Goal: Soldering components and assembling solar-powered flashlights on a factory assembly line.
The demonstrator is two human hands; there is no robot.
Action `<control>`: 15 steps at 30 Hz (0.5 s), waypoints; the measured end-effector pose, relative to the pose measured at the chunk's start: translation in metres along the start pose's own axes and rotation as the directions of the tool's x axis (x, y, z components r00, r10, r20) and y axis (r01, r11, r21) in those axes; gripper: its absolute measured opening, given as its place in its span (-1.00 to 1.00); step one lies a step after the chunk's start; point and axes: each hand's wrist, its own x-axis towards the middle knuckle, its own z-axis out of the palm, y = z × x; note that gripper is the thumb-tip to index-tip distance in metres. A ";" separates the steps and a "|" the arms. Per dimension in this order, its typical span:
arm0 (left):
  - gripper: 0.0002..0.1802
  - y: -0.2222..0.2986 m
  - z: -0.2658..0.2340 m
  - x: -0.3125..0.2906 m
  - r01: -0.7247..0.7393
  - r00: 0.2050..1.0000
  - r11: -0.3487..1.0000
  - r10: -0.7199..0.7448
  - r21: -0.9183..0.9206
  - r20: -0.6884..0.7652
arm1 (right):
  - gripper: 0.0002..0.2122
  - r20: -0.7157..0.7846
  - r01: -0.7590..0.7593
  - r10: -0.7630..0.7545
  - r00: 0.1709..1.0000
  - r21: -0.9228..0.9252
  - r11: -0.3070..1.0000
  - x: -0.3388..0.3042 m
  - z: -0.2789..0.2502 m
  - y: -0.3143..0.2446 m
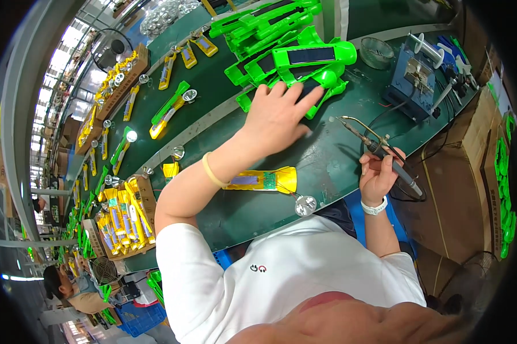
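Observation:
My left hand (278, 114) reaches over the near end of a pile of green plastic shells, some with dark solar panels. Its fingers are spread over the nearest green shell (319, 92). Closed around a soldering iron (407, 179) with a thin metal tube beside its tip is my right hand (380, 175). The iron's tip points to the upper left, over the table. Below my left forearm lies a yellow casing (285, 179) with a green circuit board and a purple-wrapped part. Thin wires join it to a round silver reflector (305, 205); the forearm hides part of the casing.
A blue soldering station (410, 86) with a solder spool (428, 51) stands at the far right near a glass dish (376, 53). Cardboard boxes (442, 189) fill the right side. A box of yellow casings (123, 221) sits left; beyond it, a person (86, 292) sits.

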 end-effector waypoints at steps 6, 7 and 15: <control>-0.53 -0.043 0.016 0.002 -0.092 0.974 0.953 0.026 -0.290 -0.224 | -0.78 0.069 0.044 -0.047 0.996 0.053 0.998 0.001 -0.003 0.001; -0.56 -0.046 0.018 0.002 -0.071 0.962 0.946 -0.020 -0.317 -0.273 | -0.77 0.028 0.074 -0.075 0.997 0.027 0.997 -0.001 0.000 0.001; -0.83 -0.059 0.035 -0.092 0.247 0.922 0.667 -0.384 -0.703 -0.040 | -0.72 0.014 0.099 -0.099 0.995 -0.022 0.995 0.002 0.000 0.000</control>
